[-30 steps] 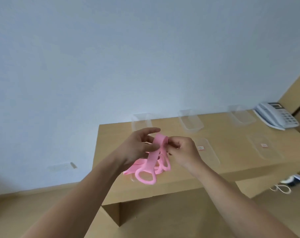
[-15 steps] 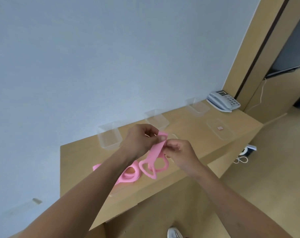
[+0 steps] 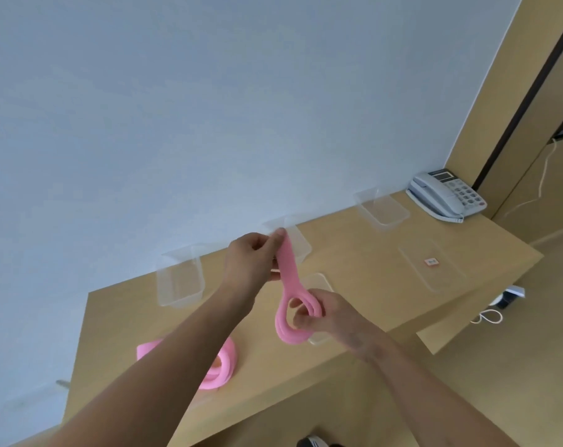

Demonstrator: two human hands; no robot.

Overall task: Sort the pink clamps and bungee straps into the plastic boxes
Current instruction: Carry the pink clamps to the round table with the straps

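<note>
A pink strap point(image 3: 289, 275) with looped ends hangs in the air above the wooden table point(image 3: 364, 253). My left hand point(image 3: 251, 259) pinches its upper end. My right hand point(image 3: 325, 312) grips the looped lower end, fingers through the loops. More pink pieces point(image 3: 223, 366) lie in a pile on the table near its front edge, partly hidden by my left forearm. Three clear plastic boxes stand along the wall: a left box point(image 3: 180, 279), a middle box point(image 3: 301, 243) behind the strap, and a right box point(image 3: 383, 206).
Two clear lids lie flat on the table: one lid point(image 3: 431, 269) with a small red label at the right, another lid point(image 3: 320, 282) under my right hand. A grey desk phone point(image 3: 446, 196) sits at the far right corner. A cable point(image 3: 488, 316) lies on the floor.
The view swung, so the table sits further right and closer. My right hand slid down from the strap's top to its looped end, and the strap is now stretched between both hands.
</note>
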